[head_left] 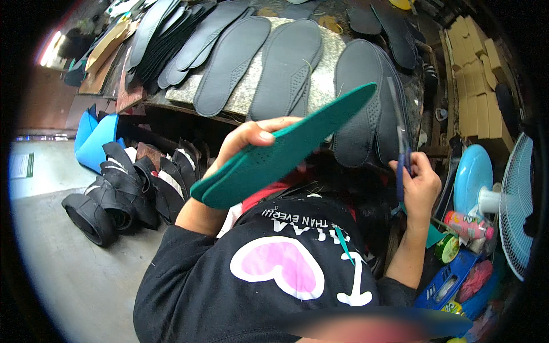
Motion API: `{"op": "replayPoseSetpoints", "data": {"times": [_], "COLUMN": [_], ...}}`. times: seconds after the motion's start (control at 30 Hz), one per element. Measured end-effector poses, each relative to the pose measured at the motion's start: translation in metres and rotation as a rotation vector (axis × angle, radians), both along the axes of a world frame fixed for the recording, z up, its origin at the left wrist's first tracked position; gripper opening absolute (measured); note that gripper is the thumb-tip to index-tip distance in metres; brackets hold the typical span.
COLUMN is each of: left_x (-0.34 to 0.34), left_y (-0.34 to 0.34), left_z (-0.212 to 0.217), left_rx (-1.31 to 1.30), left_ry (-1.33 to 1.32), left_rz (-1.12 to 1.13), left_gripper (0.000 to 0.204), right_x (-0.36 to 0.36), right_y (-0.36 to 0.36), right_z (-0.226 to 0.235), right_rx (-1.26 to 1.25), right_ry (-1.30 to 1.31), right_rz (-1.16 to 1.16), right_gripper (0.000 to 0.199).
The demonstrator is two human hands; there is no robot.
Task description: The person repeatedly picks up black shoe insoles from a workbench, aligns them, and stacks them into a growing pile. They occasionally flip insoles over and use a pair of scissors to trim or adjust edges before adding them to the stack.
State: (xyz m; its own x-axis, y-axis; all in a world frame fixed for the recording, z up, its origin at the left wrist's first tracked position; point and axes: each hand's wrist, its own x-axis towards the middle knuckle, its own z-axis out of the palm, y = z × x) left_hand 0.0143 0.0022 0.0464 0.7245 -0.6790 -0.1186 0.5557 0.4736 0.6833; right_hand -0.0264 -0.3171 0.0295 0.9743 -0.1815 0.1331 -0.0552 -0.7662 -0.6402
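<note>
Two bent arms [407,251]: raised before the black printed shirt [200,291].
Left hand [243,142]: thumb and fingers gripping tilted, layered green insoles [291,148].
Right hand [422,184]: fingers closed around blue-handled metal scissors [404,163], blades pointing away.
Speckled slab [240,98]: beyond, under black insoles [234,63].

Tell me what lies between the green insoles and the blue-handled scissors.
In the head view, black insoles lying beyond show in the gap; nothing visible stands between the green insoles in the left hand and the scissors in the right hand.

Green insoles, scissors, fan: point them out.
Green insoles [294,150], head view: middle of the upper face.
Scissors [401,140], head view: base of the blades.
Fan [516,206], head view: wire cage.
</note>
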Motion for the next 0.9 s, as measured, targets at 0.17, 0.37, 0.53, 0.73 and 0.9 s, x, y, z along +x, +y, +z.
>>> {"op": "replayPoseSetpoints", "data": {"times": [0.17,0.37,0.53,0.73,0.9], "left_x": [0.042,0.103,0.107,0.093,0.076], "left_y": [0.012,-0.023,-0.031,-0.029,-0.020], "left_z": [0.011,-0.030,-0.041,-0.029,-0.029], "left_rx": [1.275,1.948,2.029,1.945,1.897], "left_ry": [-1.104,-1.008,-1.110,-1.157,-1.088], "left_rz": [0.662,0.390,0.380,0.555,0.486], "left_gripper": [0.056,0.103,0.091,0.088,0.087], "right_x": [0.008,0.034,0.062,0.101,0.108], "right_y": [-0.009,-0.017,-0.032,-0.048,-0.044], "right_z": [0.002,0.004,0.004,-0.010,0.006], "right_rx": [0.075,-0.167,-0.432,-0.478,-0.464], "right_ry": [-0.143,-0.147,0.065,0.121,0.181], "right_rz": [-0.023,-0.119,-0.202,-0.172,-0.126], "right_gripper": [0.024,0.028,0.033,0.033,0.043]}}
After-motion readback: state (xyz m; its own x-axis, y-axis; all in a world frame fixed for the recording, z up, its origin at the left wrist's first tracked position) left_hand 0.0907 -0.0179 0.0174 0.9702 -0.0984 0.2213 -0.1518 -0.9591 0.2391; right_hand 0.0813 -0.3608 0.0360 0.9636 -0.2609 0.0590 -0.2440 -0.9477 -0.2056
